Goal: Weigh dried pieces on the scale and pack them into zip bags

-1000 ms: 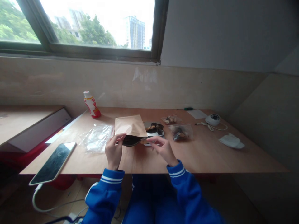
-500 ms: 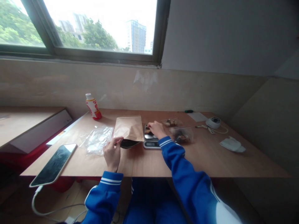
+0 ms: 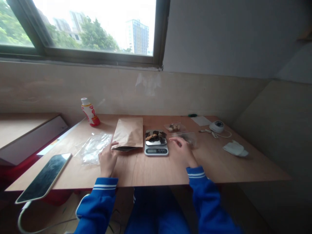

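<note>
My left hand has its fingers closed on the near left corner of a brown kraft paper bag, which lies flat with its dark mouth towards me. Right of the bag stands a small digital kitchen scale. Dark and tan dried pieces, which look like dried mushroom, lie heaped on its metal plate. My right hand hovers just right of the scale, slightly blurred, fingers loosely bent and nothing visible in them. Behind it, partly covered, is a clear zip bag with dark contents.
Another zip bag holds pale pieces. Crumpled clear plastic and a phone on a cable lie left, below a red-and-white bottle. To the right are white paper, a white camera and a crumpled tissue.
My right hand has left the pieces on the scale and moved right, uncovering the plate and display. The paper bag's mouth gapes less, with my left hand still at its corner. The view has shifted slightly.
</note>
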The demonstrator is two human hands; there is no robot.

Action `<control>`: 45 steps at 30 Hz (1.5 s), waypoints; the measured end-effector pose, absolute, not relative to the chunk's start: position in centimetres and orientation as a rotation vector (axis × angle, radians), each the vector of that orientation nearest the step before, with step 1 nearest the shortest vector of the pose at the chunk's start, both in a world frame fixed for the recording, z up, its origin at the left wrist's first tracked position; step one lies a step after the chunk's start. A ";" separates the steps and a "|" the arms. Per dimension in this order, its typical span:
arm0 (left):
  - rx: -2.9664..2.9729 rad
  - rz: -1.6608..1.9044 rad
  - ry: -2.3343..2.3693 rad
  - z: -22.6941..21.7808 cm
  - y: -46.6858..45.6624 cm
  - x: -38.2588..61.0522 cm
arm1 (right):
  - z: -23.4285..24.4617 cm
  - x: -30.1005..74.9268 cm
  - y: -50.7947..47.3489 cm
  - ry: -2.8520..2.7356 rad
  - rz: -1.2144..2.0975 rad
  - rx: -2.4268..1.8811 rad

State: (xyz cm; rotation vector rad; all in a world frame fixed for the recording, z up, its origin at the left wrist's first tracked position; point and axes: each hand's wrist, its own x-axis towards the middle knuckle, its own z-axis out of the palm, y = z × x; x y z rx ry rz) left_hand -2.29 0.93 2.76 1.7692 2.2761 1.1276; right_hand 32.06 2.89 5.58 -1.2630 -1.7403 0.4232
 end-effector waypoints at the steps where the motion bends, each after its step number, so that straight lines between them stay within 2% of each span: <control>1: 1.746 1.130 2.335 2.6 0.9 -2.9 | 4.8 32.6 1.8 -1.689 0.476 -1.285; 7: 1.778 0.677 2.546 0.9 1.1 -6.7 | 1.5 33.8 -3.9 -1.355 0.737 -1.373; 13: 1.836 0.620 2.554 0.4 2.1 -8.5 | 1.2 31.9 -6.1 -1.297 0.889 -1.352; 17: 1.806 0.883 2.540 0.1 2.4 -9.0 | 2.8 30.1 -7.0 -1.362 1.008 -1.279; 22: 1.779 1.612 2.573 1.1 1.3 -7.1 | 5.5 27.2 -8.1 -1.552 1.116 -1.176; 24: 1.801 1.863 2.494 2.0 0.5 -5.1 | 6.1 25.5 -8.0 -1.618 1.086 -1.130; 27: 2.068 2.053 2.169 3.1 -1.0 -1.1 | 6.4 22.7 -7.1 -1.635 0.992 -1.083; 32: 2.352 2.128 1.718 3.2 -2.9 4.9 | 6.7 19.2 -4.9 -1.560 0.992 -1.056; 38: 2.323 2.010 1.633 2.2 -2.8 7.4 | 7.3 18.9 -4.1 -1.488 1.120 -1.015; 45: 2.161 2.015 1.605 0.7 -0.2 9.8 | 7.2 20.9 -2.8 -1.656 0.911 -1.164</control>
